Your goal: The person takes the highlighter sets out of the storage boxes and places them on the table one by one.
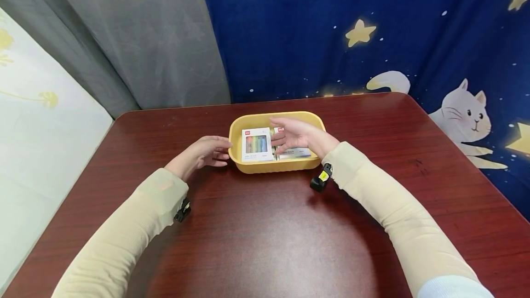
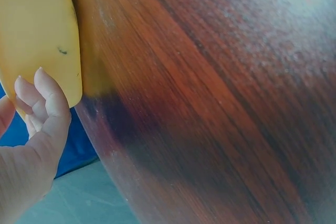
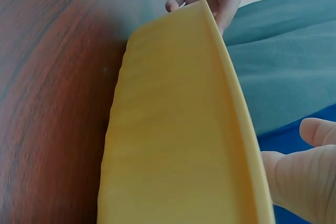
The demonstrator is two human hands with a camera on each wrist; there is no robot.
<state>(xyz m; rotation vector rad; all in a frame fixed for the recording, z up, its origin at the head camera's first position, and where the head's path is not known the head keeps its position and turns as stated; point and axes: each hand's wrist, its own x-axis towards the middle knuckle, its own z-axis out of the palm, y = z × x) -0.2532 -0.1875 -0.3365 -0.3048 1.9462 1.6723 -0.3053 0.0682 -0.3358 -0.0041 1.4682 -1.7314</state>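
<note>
On the table, a yellow plastic basket [image 1: 281, 167] holds white boxes. The left white box [image 1: 256, 144] shows a row of rainbow-coloured sticks in its window. Beside it, the right white box [image 1: 295, 153] is partly covered by my right hand [image 1: 293, 133]. That hand reaches in over the basket's right side, fingers spread loosely and nothing in its grasp. My left hand [image 1: 209, 150] is at the basket's left end, relaxed fingertips right at the rim. In the left wrist view, the left fingers [image 2: 50, 100] lie against the basket's outer end wall.
The dark red wooden table [image 1: 265, 233] has its far edge just behind the basket. A grey curtain [image 1: 165, 36] and a blue curtain [image 1: 290, 36] with stars and a cat hang beyond it. A white panel [image 1: 37, 128] stands along the left side.
</note>
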